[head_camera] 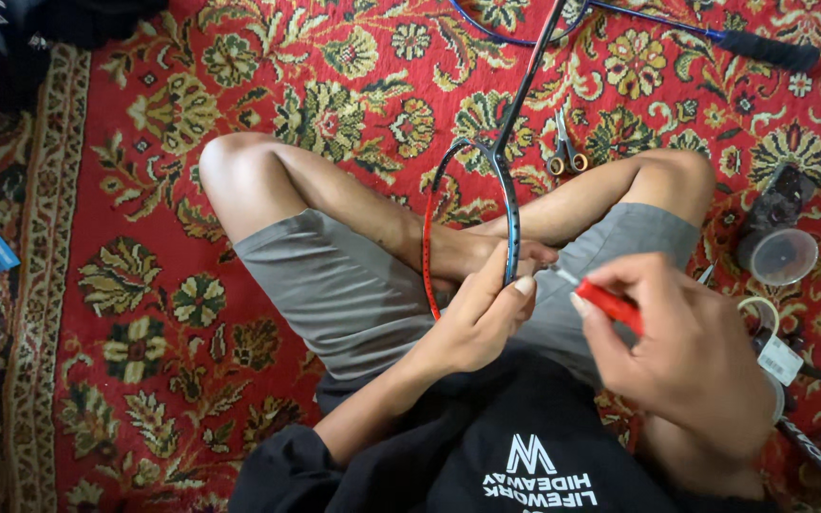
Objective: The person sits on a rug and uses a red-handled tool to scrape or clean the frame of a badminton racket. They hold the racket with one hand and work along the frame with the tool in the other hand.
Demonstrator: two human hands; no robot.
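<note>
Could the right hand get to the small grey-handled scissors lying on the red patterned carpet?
Probably yes: the small grey-handled scissors lie uncovered beyond the shin. But the right hand already grips a red-handled tool, so its fingers are occupied.

Red floral carpet (144, 313) under soft light

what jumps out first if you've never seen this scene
The red floral carpet fills the view. At centre, the left hand grips an unstrung red-and-blue racket frame over crossed legs, while the right hand brings a red-handled tool to it. Scissors lie beyond the knees.
</note>
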